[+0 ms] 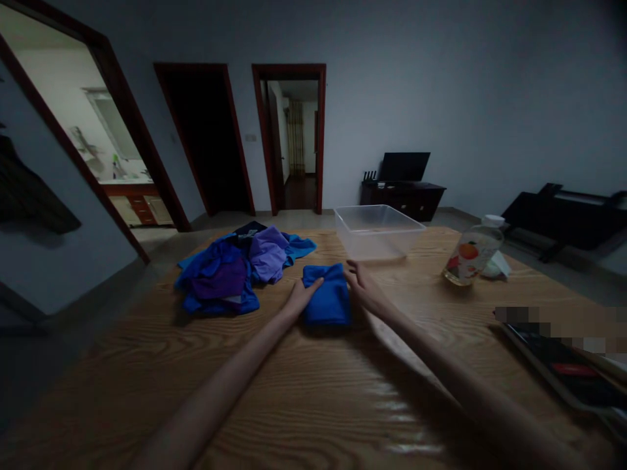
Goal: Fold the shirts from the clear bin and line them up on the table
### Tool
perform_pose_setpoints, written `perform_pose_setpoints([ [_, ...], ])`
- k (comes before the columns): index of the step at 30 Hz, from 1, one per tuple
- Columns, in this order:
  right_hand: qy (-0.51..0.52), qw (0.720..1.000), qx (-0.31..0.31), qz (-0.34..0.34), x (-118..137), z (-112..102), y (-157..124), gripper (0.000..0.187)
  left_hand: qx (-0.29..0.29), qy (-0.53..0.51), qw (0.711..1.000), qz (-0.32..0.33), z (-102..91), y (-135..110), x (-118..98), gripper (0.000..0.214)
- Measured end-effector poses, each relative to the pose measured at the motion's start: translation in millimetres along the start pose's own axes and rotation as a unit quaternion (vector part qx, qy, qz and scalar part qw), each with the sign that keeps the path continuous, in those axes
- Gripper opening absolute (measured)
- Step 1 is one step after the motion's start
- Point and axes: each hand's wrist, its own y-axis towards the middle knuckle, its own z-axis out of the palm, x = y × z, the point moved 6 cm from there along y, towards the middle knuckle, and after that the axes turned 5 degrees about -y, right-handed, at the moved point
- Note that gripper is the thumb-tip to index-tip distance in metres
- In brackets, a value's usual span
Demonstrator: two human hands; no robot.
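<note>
A blue cloth [326,300], folded into a small rectangle, lies on the wooden table in front of me. My left hand [302,295] grips its left edge, thumb on top and the other fingers mostly hidden. At the cloth's upper right edge is my right hand [365,287], its fingers stretched forward; whether they touch the cloth is hard to tell. To the left sits a loose heap of clothes [220,271] in blue, purple and dark tones, with a lilac garment [269,253] on its right side. Behind the folded cloth stands a clear plastic bin [375,235].
On the right of the table [294,405] stands a clear bottle [473,251] with a white cap and fruit label, a crumpled white item [497,266] beside it. Nearer me lies a dark flat object [563,369], partly pixelated. A television [404,167] on a cabinet is farther back.
</note>
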Motion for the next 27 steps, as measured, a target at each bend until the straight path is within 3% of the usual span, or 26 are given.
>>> perform_pose_setpoints([
  [4,0.019,0.998,0.031,-0.054,27.3,45.1,-6.3,0.060,-0.070,0.116,0.991,0.021,-8.7,44.2,4.1,0.059],
  [7,0.002,0.995,0.071,-0.064,26.4,67.9,6.9,0.064,-0.085,0.190,0.977,0.049,-14.7,64.7,-0.9,0.059],
  [10,-0.020,0.994,0.085,-0.062,17.9,78.6,22.5,0.064,-0.104,0.254,0.959,0.070,-18.1,73.4,-4.2,0.061],
  [14,-0.039,0.992,0.106,-0.064,15.2,84.4,31.3,0.059,-0.129,0.351,0.920,0.120,-19.1,65.2,-6.2,0.060],
  [18,-0.045,0.991,0.100,-0.083,29.6,70.8,22.4,0.057,-0.100,0.421,0.883,0.180,-36.4,51.0,-14.5,0.050],
  [22,-0.037,0.988,0.076,-0.132,55.7,34.8,-12.2,0.051,-0.118,0.527,0.810,0.230,-92.7,46.6,-33.2,0.055],
  [24,-0.011,0.980,0.098,-0.171,73.5,15.6,-41.5,0.045,-0.139,0.577,0.777,0.209,-125.8,53.1,-38.5,0.067],
  [27,0.035,0.961,0.177,-0.211,99.0,-7.1,-91.7,0.051,-0.128,0.589,0.786,0.136,-158.0,71.4,-37.1,0.062],
])
